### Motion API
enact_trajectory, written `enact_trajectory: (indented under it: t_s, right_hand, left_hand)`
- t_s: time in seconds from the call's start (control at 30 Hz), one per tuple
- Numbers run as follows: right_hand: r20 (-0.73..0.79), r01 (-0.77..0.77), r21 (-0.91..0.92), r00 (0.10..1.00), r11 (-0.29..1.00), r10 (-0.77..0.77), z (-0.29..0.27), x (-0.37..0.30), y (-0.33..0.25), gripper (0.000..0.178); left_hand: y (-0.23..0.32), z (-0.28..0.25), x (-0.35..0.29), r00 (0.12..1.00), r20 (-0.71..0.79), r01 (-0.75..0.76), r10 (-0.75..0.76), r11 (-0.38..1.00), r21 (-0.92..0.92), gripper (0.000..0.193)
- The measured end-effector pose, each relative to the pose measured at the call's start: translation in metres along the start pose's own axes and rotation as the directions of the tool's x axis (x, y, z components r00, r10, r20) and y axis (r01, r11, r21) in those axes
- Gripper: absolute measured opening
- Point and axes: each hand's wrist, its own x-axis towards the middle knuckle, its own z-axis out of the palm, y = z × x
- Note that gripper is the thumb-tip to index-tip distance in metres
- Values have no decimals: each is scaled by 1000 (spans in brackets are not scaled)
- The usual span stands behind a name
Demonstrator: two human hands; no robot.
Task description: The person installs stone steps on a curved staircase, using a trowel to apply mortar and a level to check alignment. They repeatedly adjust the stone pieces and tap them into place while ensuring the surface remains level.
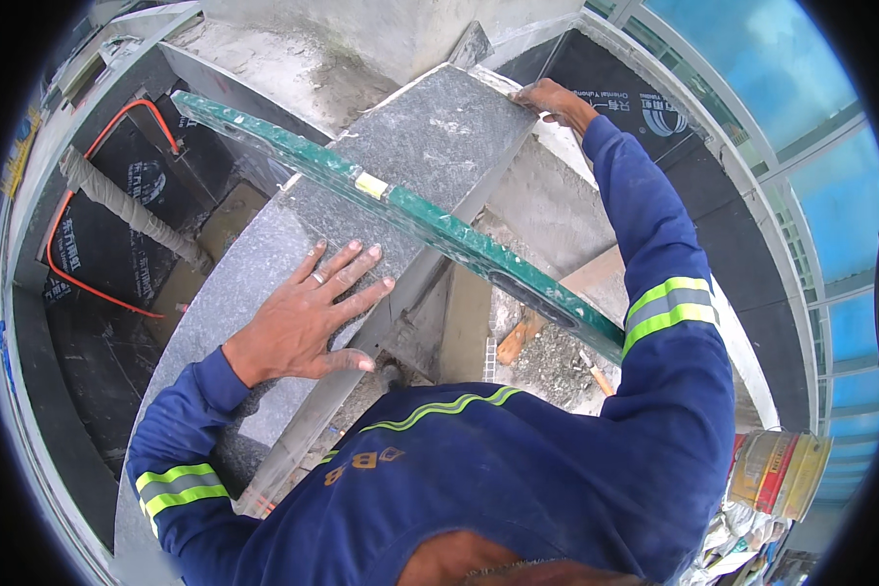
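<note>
My left hand lies flat with fingers spread on a curved grey stone slab, close to the joint with a second slab. That second grey stone slab runs toward the far side. At its far right corner my right hand is closed on the edge, its fingertips partly hidden. A long green spirit level lies diagonally across the stone, its yellowish vial near the middle. Its right end passes beside my right sleeve, over the gap beyond the slabs.
Left of the slabs is a recess with black-lined walls, an orange hose and a wrapped pipe. Rubble and a wooden-handled tool lie below on the right. A bucket stands at lower right, near blue glass panels.
</note>
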Motion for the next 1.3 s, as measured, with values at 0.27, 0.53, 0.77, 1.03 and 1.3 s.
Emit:
enact_trajectory:
  t_s: [0.27, 0.53, 0.77, 1.03, 1.3]
  right_hand:
    - [44, 18, -35, 999, 999, -17, 3, -2, -12, 70]
    - [90, 83, -154, 993, 985, -69, 4, -12, -28, 73]
    - [74, 105, -205, 993, 973, -91, -5, 3, -5, 75]
    - [45, 88, -184, 996, 979, -81, -4, 13, -1, 70]
    - [151, 105, -125, 985, 987, -86, 5, 35, 26, 52]
  left_hand:
    - [-3, 0, 2, 1000, -6, 13, -13, 1000, 18, 102]
    - [-3, 4, -6, 999, 11, 38, -38, 999, 10, 103]
    - [-19, 4, -31, 987, 23, 157, -158, 987, 32, 111]
    - [-25, 11, -12, 994, -45, 102, -97, 987, 127, 104]
    - [-6, 7, -7, 993, 14, 117, -118, 992, 52, 108]
